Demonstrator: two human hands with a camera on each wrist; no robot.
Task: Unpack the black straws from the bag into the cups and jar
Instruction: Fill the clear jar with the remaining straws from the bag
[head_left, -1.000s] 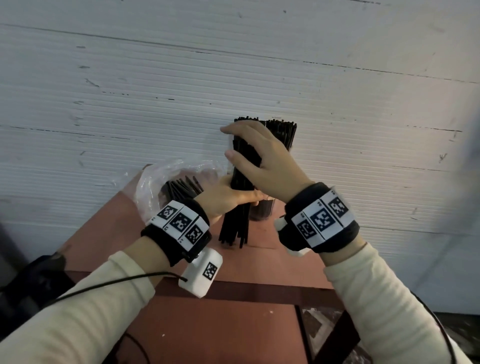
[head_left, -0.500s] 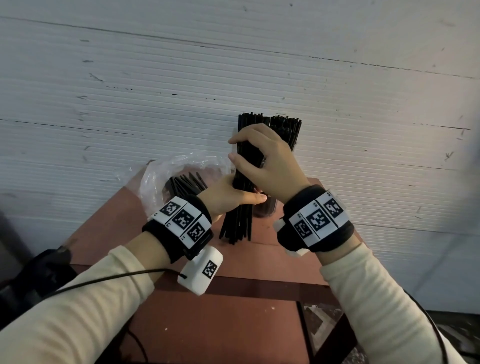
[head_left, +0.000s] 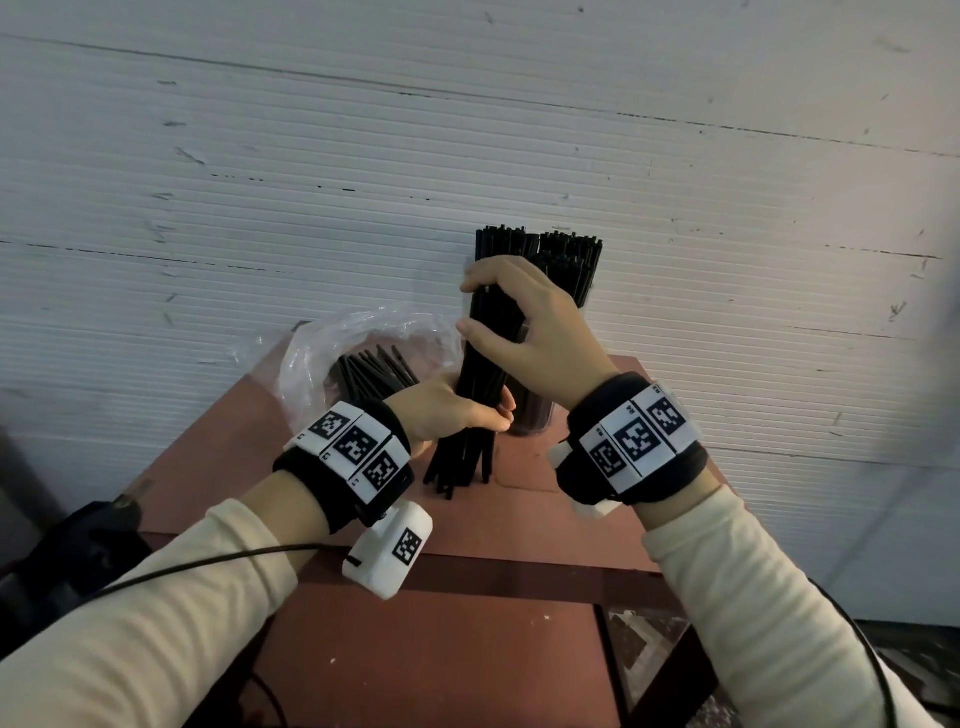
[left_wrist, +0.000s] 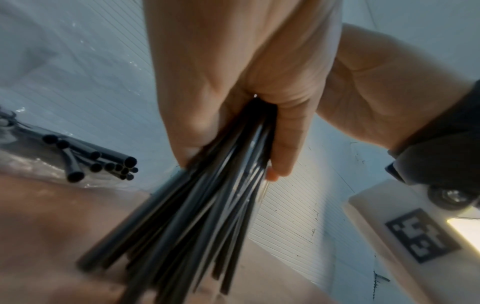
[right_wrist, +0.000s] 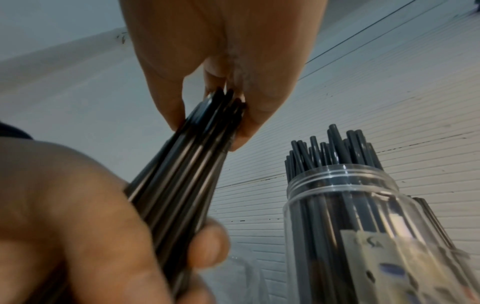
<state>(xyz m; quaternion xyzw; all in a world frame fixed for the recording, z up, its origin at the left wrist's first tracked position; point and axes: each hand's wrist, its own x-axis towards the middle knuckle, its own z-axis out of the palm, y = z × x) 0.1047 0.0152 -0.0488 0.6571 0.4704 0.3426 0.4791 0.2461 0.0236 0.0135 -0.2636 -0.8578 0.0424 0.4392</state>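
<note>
A white ribbed wall (head_left: 311, 182) stood behind a reddish-brown table (head_left: 441, 649), whose near edge and legs were partly cut off by the person's cream sleeves. A dark object at the near left could not be made out. The cups named in the task were not identifiable in any view; the jar (right_wrist: 363, 226) was mostly hidden behind the right hand in the head view, only its dark base showing. The bundle of black straws (head_left: 488, 364) stood nearly upright over the table's far middle, thin glossy tubes packed tight at the top and fanning out at the bottom, their lower tips close to the tabletop, though contact was unclear. The left hand (head_left: 452, 410) was wrapped around the lower part of the bundle, fingers curled tight. The right hand (head_left: 524, 322) pinched the upper part between thumb and curled fingers. To the left lay a crumpled clear plastic bag (head_left: 311, 358) with more straws poking from its mouth. The right wrist view alone showed the jar to be clear plastic with a threaded neck and a blurred label, already packed with upright straws just right of the held bundle. The left wrist view alone showed the open round ends of the straws in the bag.
</note>
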